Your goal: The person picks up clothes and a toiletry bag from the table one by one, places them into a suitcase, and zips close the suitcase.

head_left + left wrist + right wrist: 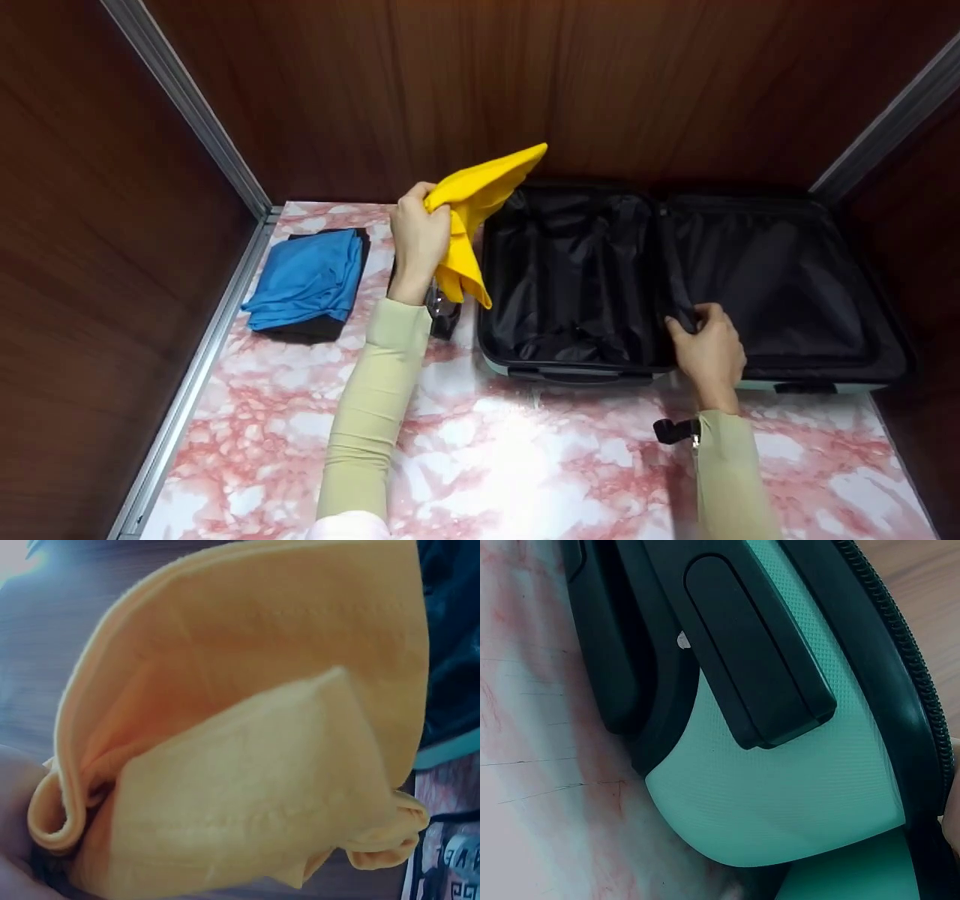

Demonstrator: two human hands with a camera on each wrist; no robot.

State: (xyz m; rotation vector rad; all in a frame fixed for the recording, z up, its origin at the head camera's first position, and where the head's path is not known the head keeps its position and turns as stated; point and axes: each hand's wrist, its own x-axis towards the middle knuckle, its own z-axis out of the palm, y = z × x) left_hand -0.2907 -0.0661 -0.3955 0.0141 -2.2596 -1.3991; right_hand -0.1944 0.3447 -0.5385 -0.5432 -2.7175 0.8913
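Observation:
In the head view my left hand [420,236] grips a folded yellow cloth [480,187] by its left end, raised beside the suitcase's left edge. The cloth's loose folds hang toward the case and fill most of the left wrist view. A black-lined suitcase [574,277] lies spread open, with nothing visible inside its left half. My right hand [709,352] pinches the front end of a dark flap [681,300] between the two halves. The right wrist view shows the mint-green shell [795,802] and only a sliver of that hand.
A folded blue cloth [307,274] lies on black cloth [304,330] at the left. Partly behind my left arm is a clear-and-black pouch [444,315]. Wooden walls [480,90] enclose the marble-patterned surface [525,465] at the back and both sides.

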